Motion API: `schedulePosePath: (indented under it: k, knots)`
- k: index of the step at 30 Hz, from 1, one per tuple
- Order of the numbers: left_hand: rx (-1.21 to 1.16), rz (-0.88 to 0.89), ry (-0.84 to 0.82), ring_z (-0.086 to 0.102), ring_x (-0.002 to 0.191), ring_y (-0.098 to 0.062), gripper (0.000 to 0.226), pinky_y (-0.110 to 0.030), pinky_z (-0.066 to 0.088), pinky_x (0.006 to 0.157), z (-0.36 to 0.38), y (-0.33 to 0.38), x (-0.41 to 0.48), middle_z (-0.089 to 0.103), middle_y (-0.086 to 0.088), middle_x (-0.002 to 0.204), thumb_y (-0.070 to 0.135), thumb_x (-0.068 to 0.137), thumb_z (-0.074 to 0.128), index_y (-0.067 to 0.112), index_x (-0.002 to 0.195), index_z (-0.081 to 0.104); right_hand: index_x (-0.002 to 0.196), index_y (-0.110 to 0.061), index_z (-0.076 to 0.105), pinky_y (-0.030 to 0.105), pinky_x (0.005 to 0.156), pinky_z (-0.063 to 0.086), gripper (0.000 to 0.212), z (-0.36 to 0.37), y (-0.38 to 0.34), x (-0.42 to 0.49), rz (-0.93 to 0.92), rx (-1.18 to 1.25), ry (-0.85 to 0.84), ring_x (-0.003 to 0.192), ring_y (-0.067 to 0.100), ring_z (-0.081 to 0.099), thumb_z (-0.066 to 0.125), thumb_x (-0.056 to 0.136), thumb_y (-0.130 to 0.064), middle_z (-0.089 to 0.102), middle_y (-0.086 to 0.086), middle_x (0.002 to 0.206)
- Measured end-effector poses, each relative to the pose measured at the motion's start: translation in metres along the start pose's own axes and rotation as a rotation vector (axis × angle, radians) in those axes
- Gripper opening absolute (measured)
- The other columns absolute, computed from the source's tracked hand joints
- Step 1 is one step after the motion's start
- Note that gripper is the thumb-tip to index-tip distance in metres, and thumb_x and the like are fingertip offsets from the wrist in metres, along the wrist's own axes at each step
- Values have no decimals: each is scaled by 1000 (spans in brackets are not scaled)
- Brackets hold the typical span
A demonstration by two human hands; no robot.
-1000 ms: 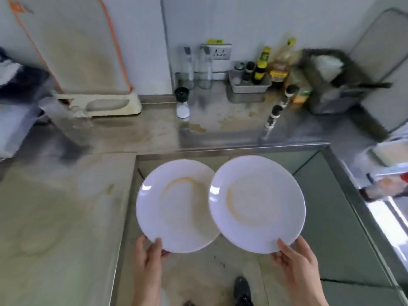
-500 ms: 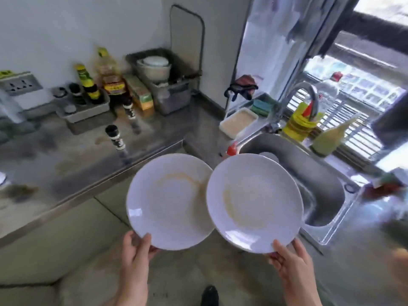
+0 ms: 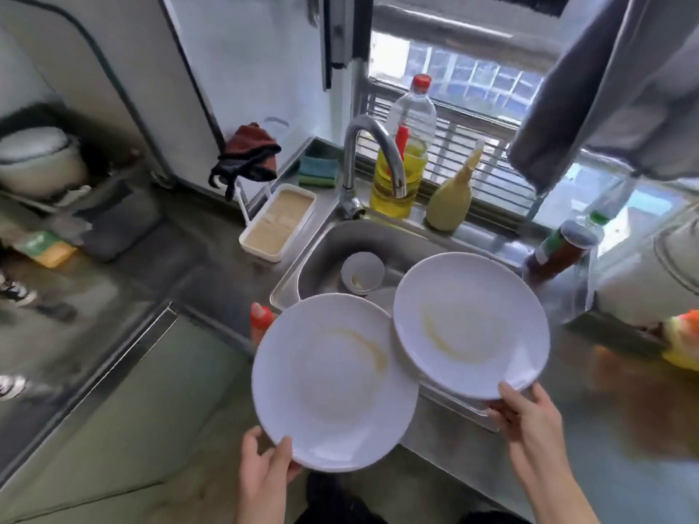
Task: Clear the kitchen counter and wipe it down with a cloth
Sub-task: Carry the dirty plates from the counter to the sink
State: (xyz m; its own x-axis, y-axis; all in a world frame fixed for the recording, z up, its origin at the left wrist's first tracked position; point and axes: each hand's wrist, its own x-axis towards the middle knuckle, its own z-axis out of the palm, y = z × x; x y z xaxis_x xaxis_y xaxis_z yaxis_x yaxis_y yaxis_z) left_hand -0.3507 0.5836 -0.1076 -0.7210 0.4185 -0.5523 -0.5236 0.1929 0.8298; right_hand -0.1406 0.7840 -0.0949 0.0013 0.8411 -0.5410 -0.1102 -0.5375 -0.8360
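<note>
I hold two white plates, each smeared with a yellowish ring. My left hand (image 3: pixel 264 467) grips the near rim of the left plate (image 3: pixel 333 387), thumb on top. My right hand (image 3: pixel 525 414) grips the near rim of the right plate (image 3: pixel 472 323), which hangs over the steel sink (image 3: pixel 325 243). The right plate's edge overlaps the left plate's edge. A small white bowl (image 3: pixel 362 272) lies in the sink basin, with another white dish partly hidden under the plates. A dark red cloth (image 3: pixel 249 153) hangs on a rack by the wall.
A curved tap (image 3: pixel 374 153) stands behind the sink, with a yellow oil bottle (image 3: pixel 401 172), a squeeze bottle (image 3: pixel 452 198), green sponges (image 3: pixel 317 170) and a white tray (image 3: pixel 278 225) around it. A sauce bottle (image 3: pixel 559 247) stands right of the sink. The steel counter (image 3: pixel 94 304) runs left.
My view has swung right from the counter corner to the sink. Both plates, still in my hands, have moved over the sink's front edge, the right one higher than the left.
</note>
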Motion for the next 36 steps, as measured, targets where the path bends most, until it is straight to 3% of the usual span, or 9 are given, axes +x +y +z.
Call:
schedulePosePath:
  k: [3, 7, 11, 14, 16, 18, 21, 26, 36]
  knots:
    - [28, -32, -21, 63, 52, -15, 29, -18, 51, 44, 20, 0, 21, 67, 0, 50, -13, 89, 41, 5, 111, 35, 106, -8, 55, 15, 37, 44, 24, 4, -10, 32, -4, 9, 45, 39, 5, 55, 51, 87, 7, 64, -6, 53]
    - [32, -71, 42, 60, 61, -20, 31, -18, 51, 44, 46, -4, 37, 66, 0, 51, -11, 90, 41, 9, 112, 34, 90, -13, 58, 15, 38, 45, 20, 10, -24, 77, 15, -26, 47, 42, 6, 56, 53, 87, 5, 64, -5, 55]
    - [74, -96, 76, 59, 69, -20, 25, -20, 52, 46, 89, -7, 54, 59, -12, 83, -8, 92, 40, 9, 110, 35, 93, -14, 58, 16, 40, 46, 21, 11, -33, 115, 24, -35, -1, 45, 5, 57, 53, 87, 6, 64, -5, 60]
    - [174, -116, 41, 56, 82, -21, 20, -28, 50, 62, 128, -6, 81, 57, -12, 94, -4, 94, 39, 8, 110, 37, 93, -14, 58, 16, 41, 46, 22, 10, -40, 135, 28, -36, -24, 45, 5, 56, 52, 88, 6, 63, -3, 63]
    - [226, -157, 10, 55, 85, -22, 19, -29, 52, 60, 151, -8, 109, 54, -11, 95, -4, 92, 41, 8, 106, 38, 98, -13, 57, 16, 42, 46, 22, 10, -44, 144, 28, -29, -39, 45, 5, 56, 52, 88, 6, 62, 0, 69]
    - [313, -182, 12, 56, 86, -27, 19, -38, 55, 66, 170, -9, 136, 54, -14, 97, 4, 80, 54, 12, 93, 43, 97, -13, 56, 15, 41, 46, 22, 11, -45, 151, 43, -31, -44, 44, 4, 55, 52, 88, 6, 60, 2, 73]
    - [508, -186, -21, 58, 85, -27, 29, -46, 52, 77, 186, -20, 174, 58, -13, 94, 20, 53, 53, 22, 81, 44, 104, -11, 55, 15, 41, 47, 24, 14, -38, 157, 65, -49, -58, 43, 4, 55, 51, 88, 7, 58, 4, 76]
    - [839, -171, -123, 56, 84, -28, 23, -31, 45, 67, 218, -39, 212, 55, -5, 90, 10, 82, 51, 23, 98, 42, 113, -10, 55, 16, 41, 47, 30, 15, -19, 163, 118, -16, -34, 44, 5, 55, 54, 87, 6, 60, 6, 78]
    - [1010, -252, -184, 64, 86, -30, 36, -44, 54, 82, 175, -146, 335, 68, -12, 95, 27, 59, 52, 16, 93, 62, 106, -12, 59, 19, 44, 48, 26, 5, 6, 180, 148, -1, 11, 58, 16, 54, 56, 86, 5, 63, 8, 84]
